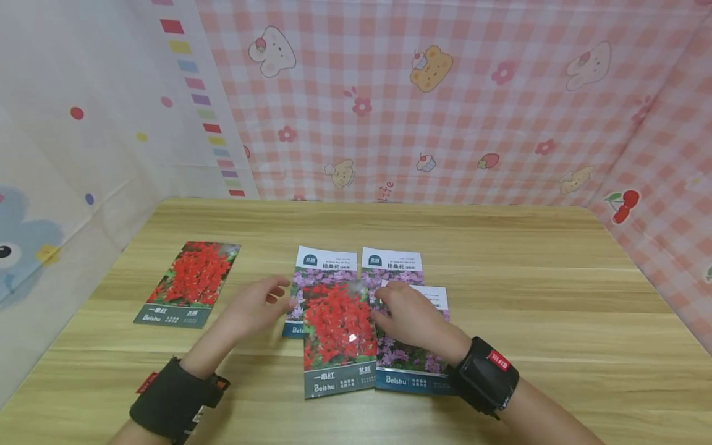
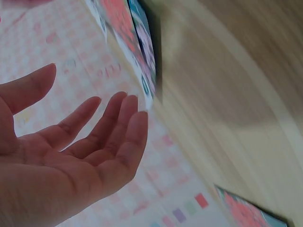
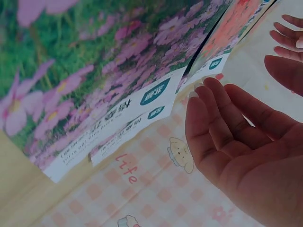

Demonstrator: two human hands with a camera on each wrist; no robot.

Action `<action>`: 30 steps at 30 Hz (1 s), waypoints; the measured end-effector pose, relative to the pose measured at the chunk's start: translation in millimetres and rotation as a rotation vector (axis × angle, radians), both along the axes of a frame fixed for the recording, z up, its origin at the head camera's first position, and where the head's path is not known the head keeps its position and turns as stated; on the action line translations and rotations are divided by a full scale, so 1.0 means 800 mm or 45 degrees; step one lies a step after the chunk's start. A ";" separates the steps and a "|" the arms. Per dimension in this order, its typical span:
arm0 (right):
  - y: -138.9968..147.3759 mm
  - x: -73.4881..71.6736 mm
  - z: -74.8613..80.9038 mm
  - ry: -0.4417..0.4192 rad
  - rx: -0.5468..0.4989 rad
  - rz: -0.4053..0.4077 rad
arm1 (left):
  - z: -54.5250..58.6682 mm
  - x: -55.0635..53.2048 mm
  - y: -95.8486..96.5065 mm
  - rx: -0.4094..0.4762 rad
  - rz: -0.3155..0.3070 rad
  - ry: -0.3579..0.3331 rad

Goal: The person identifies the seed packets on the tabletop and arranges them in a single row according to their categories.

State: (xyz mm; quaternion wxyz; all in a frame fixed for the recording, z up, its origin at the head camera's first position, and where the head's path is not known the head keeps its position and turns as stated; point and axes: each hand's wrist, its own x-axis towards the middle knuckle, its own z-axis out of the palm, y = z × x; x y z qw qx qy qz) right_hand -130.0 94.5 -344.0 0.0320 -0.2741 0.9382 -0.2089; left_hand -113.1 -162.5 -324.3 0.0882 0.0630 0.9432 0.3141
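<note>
Packets overlap edges near the right hand, tabletop stretching rightward.

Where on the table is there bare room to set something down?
The widest bare patch lies right of the purple-flower packets, out to the right edge of the table. A bare strip runs behind them to the checked cloth. Crowded: the middle, where the front red packet overlaps one, with left hand and right hand close by.

Red pkt — partly atop purp. pkt
</note>
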 end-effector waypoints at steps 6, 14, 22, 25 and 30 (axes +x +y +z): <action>0.001 -0.002 -0.004 -0.105 -0.068 0.040 | -0.008 0.003 0.020 0.028 -0.043 -0.030; 0.002 0.000 -0.008 -0.163 -0.101 0.057 | -0.025 0.004 0.031 0.006 -0.100 -0.040; -0.002 -0.005 -0.013 -0.217 -0.132 0.035 | -0.029 0.010 0.039 -0.071 -0.107 -0.022; -0.002 -0.007 -0.013 -0.264 -0.154 0.016 | -0.030 0.013 0.040 -0.096 -0.101 -0.031; -0.002 -0.010 -0.014 -0.329 -0.180 -0.012 | -0.033 0.014 0.043 -0.127 -0.095 -0.028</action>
